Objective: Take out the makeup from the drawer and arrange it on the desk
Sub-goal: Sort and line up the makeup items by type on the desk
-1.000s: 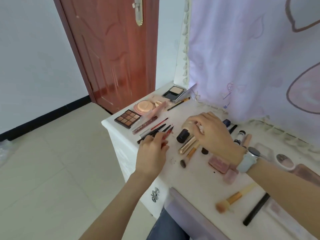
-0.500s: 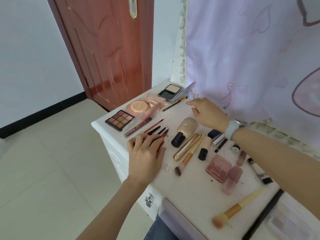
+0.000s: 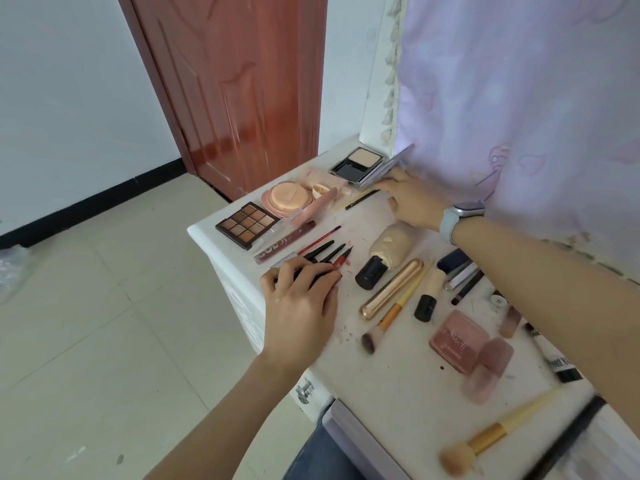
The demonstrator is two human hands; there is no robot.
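Pencils (image 3: 322, 254) under left hand (image 3: 299, 306)

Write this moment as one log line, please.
left hand: on pencils | right hand: touching open compact | desk: makeup laid out

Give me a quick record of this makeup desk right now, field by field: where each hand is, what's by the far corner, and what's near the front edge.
left hand: fingers resting on the row of dark pencils
right hand: at the open powder compact, far corner
far corner: eyeshadow palette, round puff
middle: gold tube, foundation bottle
front edge: large brush
surface: white desk
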